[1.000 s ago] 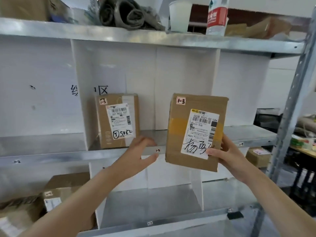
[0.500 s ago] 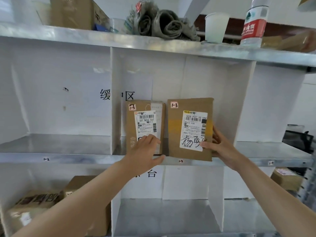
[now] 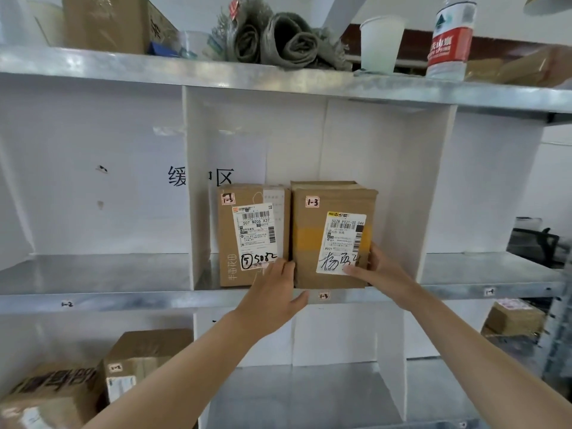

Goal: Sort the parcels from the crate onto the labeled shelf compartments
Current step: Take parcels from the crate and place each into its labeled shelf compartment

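The right hand (image 3: 376, 269) grips the lower right corner of the parcel marked 1-3 (image 3: 332, 209), thumb on its label (image 3: 342, 239). The left hand (image 3: 272, 295) lies flat, uncurled, at the seam between that parcel and the neighbour parcel (image 3: 252, 235). The gripped parcel stands upright directly above the 1-3 shelf tag (image 3: 323, 295), touching the neighbour, which stands up and left of the tag, both inside the same compartment (image 3: 356, 144). Placement looks all but finished. The next move calls for both hands to release without tipping either box, then to fetch another from the crate, which is out of view.
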Demonstrator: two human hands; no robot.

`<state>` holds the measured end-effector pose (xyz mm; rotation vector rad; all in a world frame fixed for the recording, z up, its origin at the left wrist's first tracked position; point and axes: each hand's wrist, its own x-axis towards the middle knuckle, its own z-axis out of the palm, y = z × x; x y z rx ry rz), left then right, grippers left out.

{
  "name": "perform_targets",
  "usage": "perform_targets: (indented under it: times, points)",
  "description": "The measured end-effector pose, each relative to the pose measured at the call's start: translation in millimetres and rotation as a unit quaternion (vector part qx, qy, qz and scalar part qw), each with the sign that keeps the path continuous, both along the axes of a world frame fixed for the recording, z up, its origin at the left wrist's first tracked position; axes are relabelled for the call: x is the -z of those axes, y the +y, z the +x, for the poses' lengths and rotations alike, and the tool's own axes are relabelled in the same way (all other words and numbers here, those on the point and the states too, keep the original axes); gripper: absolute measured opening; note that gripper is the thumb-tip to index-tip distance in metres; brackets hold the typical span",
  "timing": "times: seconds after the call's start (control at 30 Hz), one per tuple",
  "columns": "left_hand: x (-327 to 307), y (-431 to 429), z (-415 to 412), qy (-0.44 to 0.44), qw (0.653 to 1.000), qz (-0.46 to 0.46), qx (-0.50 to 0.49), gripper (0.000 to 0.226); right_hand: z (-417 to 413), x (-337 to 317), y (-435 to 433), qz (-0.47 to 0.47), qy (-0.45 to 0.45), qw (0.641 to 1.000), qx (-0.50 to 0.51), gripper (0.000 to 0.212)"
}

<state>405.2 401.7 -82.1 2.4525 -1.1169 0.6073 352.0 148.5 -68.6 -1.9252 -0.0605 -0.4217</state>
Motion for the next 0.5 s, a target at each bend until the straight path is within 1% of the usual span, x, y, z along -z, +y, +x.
perform_targets:
  times: [0.1,0.2,0.3,0.4,0.47,0.5]
  points:
    - [2,-8,-2,0.024,0.999,-0.026,-0.013,0.063,-1,4,6,-0.01,-0.017,0.999,0.042,0.066]
    - [9,-18,-8,0.09,0.993,-0.075,-0.008,0.077,0,13,12,-0.019,-0.035,0.996,0.075,0.061]
    - [13,-28,-13,0.138,0.986,-0.091,-0.006,0.083,2,20,18,-0.03,-0.033,0.993,0.107,0.052]
    - [11,-33,-15,0.181,0.978,-0.105,-0.001,0.082,-1,22,26,-0.055,-0.021,0.985,0.159,0.039]
    - [14,-35,-18,0.211,0.966,-0.152,0.01,0.077,-3,27,31,-0.071,-0.016,0.976,0.204,0.034]
    - [19,-36,-20,0.213,0.96,-0.181,0.015,0.072,-4,32,35,-0.081,-0.018,0.971,0.225,0.035]
